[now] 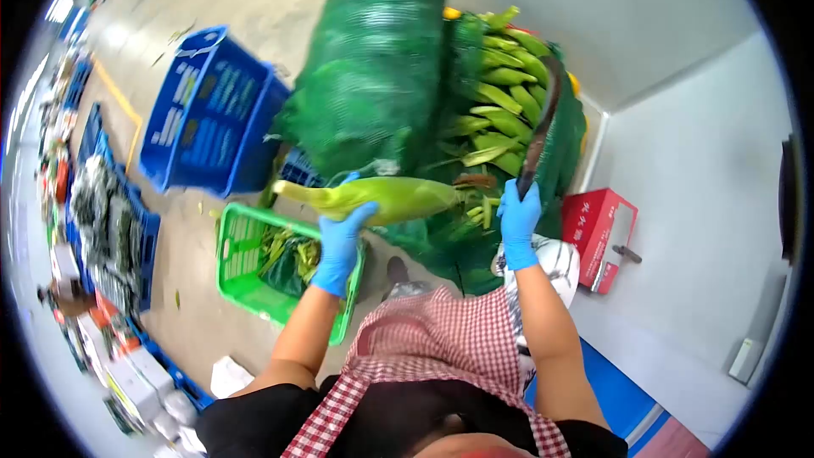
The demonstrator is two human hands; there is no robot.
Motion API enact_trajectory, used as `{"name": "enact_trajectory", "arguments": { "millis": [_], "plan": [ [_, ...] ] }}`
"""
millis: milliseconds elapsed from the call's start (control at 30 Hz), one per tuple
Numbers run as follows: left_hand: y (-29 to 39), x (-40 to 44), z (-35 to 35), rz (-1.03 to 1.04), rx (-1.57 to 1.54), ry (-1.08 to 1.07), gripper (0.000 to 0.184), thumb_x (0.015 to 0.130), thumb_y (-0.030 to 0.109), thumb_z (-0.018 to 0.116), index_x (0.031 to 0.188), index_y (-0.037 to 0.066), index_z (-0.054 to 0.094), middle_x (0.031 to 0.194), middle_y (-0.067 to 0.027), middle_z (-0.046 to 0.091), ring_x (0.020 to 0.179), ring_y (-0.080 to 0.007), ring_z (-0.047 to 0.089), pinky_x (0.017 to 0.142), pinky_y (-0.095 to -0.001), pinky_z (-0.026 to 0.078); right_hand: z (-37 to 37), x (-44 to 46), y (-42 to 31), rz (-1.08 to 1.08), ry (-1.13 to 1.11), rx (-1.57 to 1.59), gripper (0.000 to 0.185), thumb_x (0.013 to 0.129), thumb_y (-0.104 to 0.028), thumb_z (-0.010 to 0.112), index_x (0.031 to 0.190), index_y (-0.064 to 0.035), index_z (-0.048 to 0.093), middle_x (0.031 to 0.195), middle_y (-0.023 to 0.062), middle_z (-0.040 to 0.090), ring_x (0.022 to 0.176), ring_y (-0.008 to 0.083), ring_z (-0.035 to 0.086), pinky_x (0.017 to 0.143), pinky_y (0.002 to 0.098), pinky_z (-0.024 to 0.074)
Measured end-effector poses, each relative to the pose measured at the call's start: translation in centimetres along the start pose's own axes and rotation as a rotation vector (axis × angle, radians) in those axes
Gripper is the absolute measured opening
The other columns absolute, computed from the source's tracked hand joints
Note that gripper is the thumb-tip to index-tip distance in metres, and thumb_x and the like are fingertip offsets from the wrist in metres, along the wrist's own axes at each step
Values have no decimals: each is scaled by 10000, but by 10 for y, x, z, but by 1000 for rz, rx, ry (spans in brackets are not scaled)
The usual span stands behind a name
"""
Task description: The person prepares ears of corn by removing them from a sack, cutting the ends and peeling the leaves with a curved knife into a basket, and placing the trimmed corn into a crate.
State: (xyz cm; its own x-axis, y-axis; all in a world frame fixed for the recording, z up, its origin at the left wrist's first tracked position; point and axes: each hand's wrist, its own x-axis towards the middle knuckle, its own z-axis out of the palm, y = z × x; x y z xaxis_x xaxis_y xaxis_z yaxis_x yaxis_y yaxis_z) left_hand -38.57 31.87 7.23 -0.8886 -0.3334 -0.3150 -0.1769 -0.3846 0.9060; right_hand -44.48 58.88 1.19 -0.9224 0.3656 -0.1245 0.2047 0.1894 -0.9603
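My left hand [341, 242], in a blue glove, is closed around an ear of corn [398, 199] in its green husk. The ear lies level, stalk end to the left and silk end to the right. In my right hand [519, 219], also gloved in blue, is the handle of a long curved knife [543, 123], its dark blade pointing up and away from me. Behind the blade, many husked ears of corn [509, 97] lie heaped in an open green mesh sack [555, 174]. Loose bits of husk and stalk lie near the ear's tip.
A full green mesh sack [373, 59] stands ahead. Left of it are stacked blue crates [203, 114]. A green crate [246, 301] with trimmings sits below my left hand. A red box [598, 233] stands by the grey wall [704, 161] on the right.
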Motion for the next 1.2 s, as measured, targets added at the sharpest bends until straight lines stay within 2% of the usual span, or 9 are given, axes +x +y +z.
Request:
{"name": "enact_trajectory", "arguments": {
  "millis": [233,400,500,567,633,767,867,1033,1200],
  "plan": [
    [84,-121,-245,143,-128,600,433,751,143,681,1152,61,539,1025,-63,605,886,-195,614,672,-332,535,115,-203,-49,-289,-679,-386,230,811,-235,623,903,-41,540,683,194,581,625,352,588,553,408,445],
    [88,-241,-326,237,-281,879,449,734,196,702,1132,57,547,1003,-76,606,871,-215,616,674,-354,549,168,-314,-80,-196,-796,392,145,882,-149,566,884,-21,496,682,50,502,595,113,471,545,248,391],
    [97,-294,-348,258,-348,992,449,735,201,701,1133,60,547,1007,-83,605,879,-217,615,692,-372,554,196,-361,-18,-624,-1192,-696,277,837,-239,544,902,30,550,822,207,619,712,320,610,645,389,471],
    [94,-319,-373,290,-384,1047,466,731,233,691,1148,84,545,1050,-94,601,906,-235,611,728,-411,546,175,-364,26,-279,-1683,-1007,367,762,-296,562,856,60,554,830,303,578,808,438,575,720,478,449],
    [83,-345,-405,337,-508,1049,492,732,266,680,1173,105,531,1093,-96,593,951,-244,599,771,-433,529,165,-352,83,-507,-1528,-932,329,751,-280,574,800,46,570,791,277,598,744,382,605,673,443,471],
    [86,-342,-416,810,-838,839,583,763,435,605,1234,119,472,1184,-102,551,1086,-265,529,942,-456,418,198,-318,7,-55,-1233,-671,205,802,-204,569,847,-10,518,615,97,548,454,191,525,414,329,425],
    [77,-296,-411,783,-1061,737,622,765,474,592,1233,85,460,1176,-127,546,1061,-285,533,915,-460,435,226,-306,-43,-243,-1230,-463,169,842,-180,567,893,-44,479,579,41,490,425,123,475,376,276,379],
    [61,-273,-425,130,-407,681,470,687,305,705,1048,28,589,908,-121,632,778,-232,612,722,-365,504,205,-372,-217,-297,-1122,204,92,861,-89,566,898,-33,502,657,34,508,550,91,491,500,246,403],
    [46,-270,-403,-370,154,548,449,607,228,772,968,-3,639,818,-129,647,674,-209,620,619,-328,512,221,-411,-216,-547,-986,686,104,855,-39,565,894,-61,471,690,17,531,586,84,500,576,246,433]
  ]
}}
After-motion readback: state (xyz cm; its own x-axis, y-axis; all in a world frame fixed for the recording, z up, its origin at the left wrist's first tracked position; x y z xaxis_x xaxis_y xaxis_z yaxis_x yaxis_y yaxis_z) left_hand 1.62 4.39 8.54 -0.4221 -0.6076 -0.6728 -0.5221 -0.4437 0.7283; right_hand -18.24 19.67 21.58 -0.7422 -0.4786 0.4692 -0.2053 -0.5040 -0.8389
